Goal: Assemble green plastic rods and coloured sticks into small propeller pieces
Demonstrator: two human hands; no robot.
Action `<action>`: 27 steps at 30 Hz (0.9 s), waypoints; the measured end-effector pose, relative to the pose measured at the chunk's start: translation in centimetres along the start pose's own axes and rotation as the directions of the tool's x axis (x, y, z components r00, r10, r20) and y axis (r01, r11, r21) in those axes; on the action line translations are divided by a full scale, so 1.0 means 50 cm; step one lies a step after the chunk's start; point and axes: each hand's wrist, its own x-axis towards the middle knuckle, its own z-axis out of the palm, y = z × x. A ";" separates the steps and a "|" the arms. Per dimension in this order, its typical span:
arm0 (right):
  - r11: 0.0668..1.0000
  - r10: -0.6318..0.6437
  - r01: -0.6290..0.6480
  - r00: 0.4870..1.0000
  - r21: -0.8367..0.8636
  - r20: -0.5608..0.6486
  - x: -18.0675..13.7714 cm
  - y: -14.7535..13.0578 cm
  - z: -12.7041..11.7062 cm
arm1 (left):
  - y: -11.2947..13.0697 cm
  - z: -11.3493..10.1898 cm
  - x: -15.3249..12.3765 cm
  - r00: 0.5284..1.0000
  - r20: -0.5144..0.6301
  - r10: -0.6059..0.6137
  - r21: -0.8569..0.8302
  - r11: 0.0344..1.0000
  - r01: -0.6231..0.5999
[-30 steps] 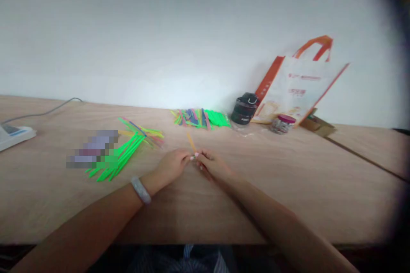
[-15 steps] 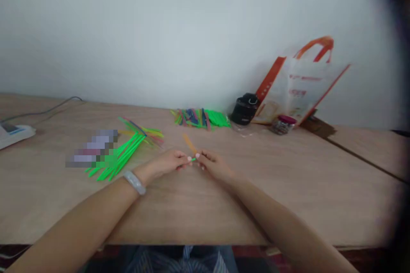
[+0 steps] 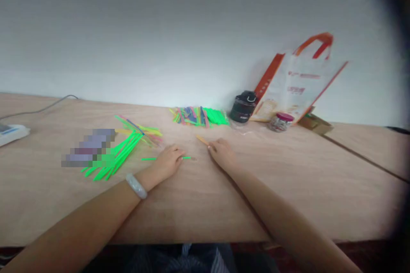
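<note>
We find the fingers [image 3: 175,155] of the left hand curved down and loosely closed over a thin green stick [image 3: 188,158], which lies flat on the table and shows on both sides of the hand; whether they grip it or merely rest on it, we cannot tell. The fingertips [image 3: 210,146] of the right hand are loosely bunched and meet the lower end of an orange stick [image 3: 201,139], which slants up and away from them; we cannot confirm a grip there either. The left hand [image 3: 168,162] and right hand [image 3: 223,154] stand just apart, both low over the wooden table [image 3: 288,187]. A pale bangle [image 3: 136,186] circles the left wrist. Beyond that wrist we note a fanned pile of bright green sticks [image 3: 123,151] mixed with some yellow and pink ones, beside a pixelated patch [image 3: 89,149] that we cannot read. Toward the wall lies a bundle of multicoloured sticks [image 3: 200,116]. To its right stand a black cylindrical container [image 3: 242,108], a jar with a red lid [image 3: 279,123], a white tote bag with orange handles [image 3: 296,81] and a cardboard box [image 3: 315,124]. At far left sit a white device [image 3: 11,133] and a grey cable [image 3: 38,111]
</note>
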 end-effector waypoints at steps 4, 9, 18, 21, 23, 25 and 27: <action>0.997 -0.001 0.003 1.000 -0.074 0.014 0.000 0.000 0.002 | -0.011 -0.002 -0.003 1.000 -0.001 -0.007 0.002 1.000 0.007; 0.987 0.033 -0.030 0.999 -0.160 0.021 0.005 -0.009 0.002 | -0.011 0.000 -0.001 1.000 -0.002 0.008 0.020 1.000 -0.008; 0.990 0.034 -0.033 0.999 -0.134 0.002 -0.001 -0.007 -0.001 | 0.005 -0.017 -0.015 0.998 0.016 0.053 0.030 0.998 -0.053; 0.992 0.022 -0.023 1.000 -0.127 -0.009 -0.001 -0.004 0.002 | 0.020 -0.043 -0.017 0.999 -0.001 0.034 0.090 0.995 -0.034; 0.993 0.021 -0.024 0.999 -0.114 -0.025 0.000 -0.002 0.003 | 0.025 -0.077 -0.016 0.998 -0.059 0.004 0.167 0.986 0.006; 0.994 0.030 -0.034 0.999 -0.107 -0.032 0.000 -0.002 0.004 | 0.018 -0.124 -0.019 0.988 -0.142 -0.062 0.256 0.962 0.097; 0.994 0.041 -0.043 0.999 -0.105 -0.025 0.000 -0.001 0.004 | 0.000 -0.177 -0.027 0.958 -0.228 -0.176 0.347 0.904 0.249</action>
